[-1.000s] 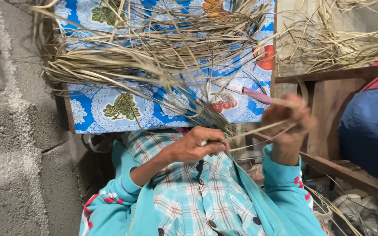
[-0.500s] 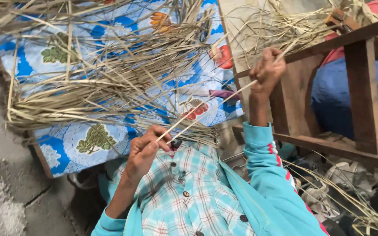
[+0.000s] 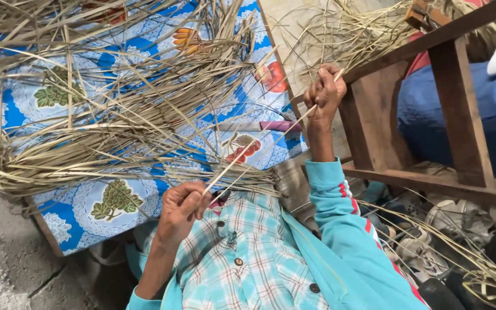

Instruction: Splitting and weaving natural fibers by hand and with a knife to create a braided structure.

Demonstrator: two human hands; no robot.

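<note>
Since half a second ago my right hand [image 3: 324, 92] has drawn a little farther up and away from my chest, so the dry leaf strip [image 3: 259, 150] between my hands now runs longer and straighter. My left hand [image 3: 180, 208] has stayed low, just above my checked shirt [image 3: 248, 258], and the view has tilted slightly so the wooden frame [image 3: 431, 115] on the right looms larger.

My left hand is clenched around the lower end of the strip, thumb and fingers pinching it. My right hand is closed around the upper end, near the wooden frame's slanting rail. The strip is thin, pale straw in colour, flat and stiff, stretched in a slanting line from lower left to upper right across the edge of the table.

Beneath and behind it lies a big loose heap of dry leaves [image 3: 116, 126], the same pale colour, spread over a blue patterned tablecloth [image 3: 96, 209] printed with fruit and foliage. Stray blades from the heap cross over my strip and crowd the space near my left hand. A pink-handled tool [image 3: 259, 126] lies on the cloth just past the strip. More dried stalks [image 3: 345, 28] are piled behind the frame, and a blue cushion [image 3: 489, 115] sits within it.
</note>
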